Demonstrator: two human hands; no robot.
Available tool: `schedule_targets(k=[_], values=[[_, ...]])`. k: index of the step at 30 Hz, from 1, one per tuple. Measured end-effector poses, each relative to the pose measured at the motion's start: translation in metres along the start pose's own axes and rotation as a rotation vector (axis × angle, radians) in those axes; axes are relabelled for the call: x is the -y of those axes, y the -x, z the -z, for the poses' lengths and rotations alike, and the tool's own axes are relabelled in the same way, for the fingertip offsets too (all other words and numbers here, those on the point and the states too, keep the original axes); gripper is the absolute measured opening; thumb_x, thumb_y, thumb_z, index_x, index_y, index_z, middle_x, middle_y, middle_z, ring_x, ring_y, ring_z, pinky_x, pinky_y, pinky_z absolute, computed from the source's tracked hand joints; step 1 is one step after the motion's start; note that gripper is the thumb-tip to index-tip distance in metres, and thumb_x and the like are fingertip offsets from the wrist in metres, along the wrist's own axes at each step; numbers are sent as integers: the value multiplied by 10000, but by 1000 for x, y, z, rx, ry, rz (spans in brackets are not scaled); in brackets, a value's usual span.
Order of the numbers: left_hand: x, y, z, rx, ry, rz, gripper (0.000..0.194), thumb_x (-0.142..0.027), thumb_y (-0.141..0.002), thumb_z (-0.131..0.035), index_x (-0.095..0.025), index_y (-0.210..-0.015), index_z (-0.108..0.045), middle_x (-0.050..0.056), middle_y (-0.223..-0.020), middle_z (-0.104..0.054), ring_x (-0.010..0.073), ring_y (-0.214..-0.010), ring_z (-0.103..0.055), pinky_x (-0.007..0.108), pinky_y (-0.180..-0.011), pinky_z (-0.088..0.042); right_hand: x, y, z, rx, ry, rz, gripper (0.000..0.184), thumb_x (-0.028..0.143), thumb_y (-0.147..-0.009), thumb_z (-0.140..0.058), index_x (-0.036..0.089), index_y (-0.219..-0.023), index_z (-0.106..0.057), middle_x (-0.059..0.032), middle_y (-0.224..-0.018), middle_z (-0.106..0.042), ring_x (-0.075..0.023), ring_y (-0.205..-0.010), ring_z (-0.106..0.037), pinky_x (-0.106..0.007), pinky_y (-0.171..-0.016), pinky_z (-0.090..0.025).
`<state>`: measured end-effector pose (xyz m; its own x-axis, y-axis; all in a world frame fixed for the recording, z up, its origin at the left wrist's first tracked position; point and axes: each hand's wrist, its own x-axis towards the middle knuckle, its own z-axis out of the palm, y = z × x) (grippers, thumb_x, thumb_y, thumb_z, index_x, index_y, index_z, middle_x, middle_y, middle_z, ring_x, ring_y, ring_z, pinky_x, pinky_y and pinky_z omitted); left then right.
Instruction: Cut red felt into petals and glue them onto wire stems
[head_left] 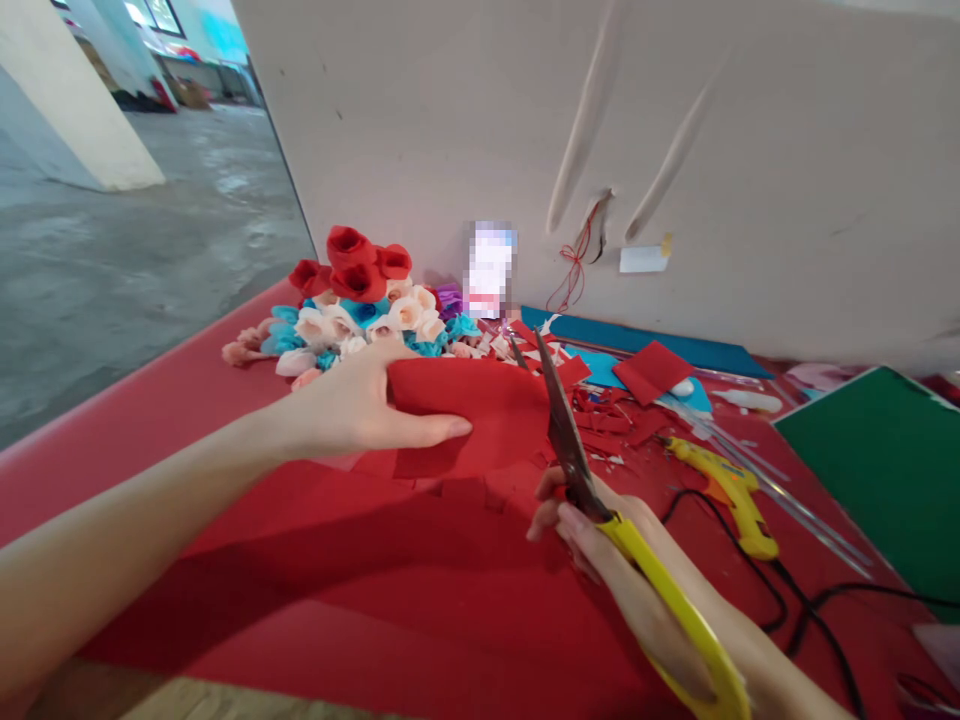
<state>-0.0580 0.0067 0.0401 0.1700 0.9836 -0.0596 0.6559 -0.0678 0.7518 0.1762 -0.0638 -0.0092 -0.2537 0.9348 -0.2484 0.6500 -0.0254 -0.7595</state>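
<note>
My left hand (pixel 367 395) grips a red sheet of craft paper (pixel 487 405), thumb on the near face and the fingers hidden behind it. In my right hand (pixel 600 545) is a pair of scissors (pixel 574 450) with yellow handles, blades pointing up and away from me. The blades stand apart at the right edge of the red sheet; whether they touch it I cannot tell. Below lies a larger spread of red paper (pixel 360 530) across the table. Behind my left hand sits a heap of handmade flowers (pixel 367 310) in red, white, blue and pink.
Red paper scraps (pixel 600 420) lie right of the scissors. A yellow glue gun (pixel 727 490) with a black cord rests farther right, near clear sticks (pixel 787 500) and a green board (pixel 877 470). A lit phone (pixel 490 270) leans against the pale wall panel (pixel 450 120).
</note>
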Motion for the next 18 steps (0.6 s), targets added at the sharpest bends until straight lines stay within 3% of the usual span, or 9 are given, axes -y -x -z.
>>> schedule_targets(k=[6,11,16,18], values=[[2,-1,0,-18,13,-93,255,-406,-532,-681,-187,-557,-551,-52,-496,-563,88,-453,-520,153,-401,-380,3,-1,0,-14,-30,51,358,489,-887,-306,199,-832,-509,4,-672,-533,-88,-522,-409,-225,-485,-338],[7,-1,1,9,-53,60,419,-555,-501,-643,-178,-653,-539,-18,-487,-549,139,-447,-524,210,-385,-365,11,-2,2,-29,-12,115,363,444,-894,-319,178,-711,-484,-3,-654,-535,-82,-513,-437,-216,-493,-361],[11,-3,3,-134,-160,109,465,-560,-414,-677,-202,-553,-415,-65,-401,-382,94,-381,-407,191,-323,-223,13,-1,0,-44,-40,114,366,446,-889,-327,175,-696,-478,1,-610,-513,-78,-488,-430,-205,-455,-343],[13,-5,3,-142,-146,53,431,-501,-455,-693,-204,-513,-386,-77,-379,-328,73,-361,-364,184,-319,-189,13,0,0,-43,-39,115,376,450,-889,-327,174,-680,-474,5,-590,-501,-74,-477,-420,-200,-438,-326]])
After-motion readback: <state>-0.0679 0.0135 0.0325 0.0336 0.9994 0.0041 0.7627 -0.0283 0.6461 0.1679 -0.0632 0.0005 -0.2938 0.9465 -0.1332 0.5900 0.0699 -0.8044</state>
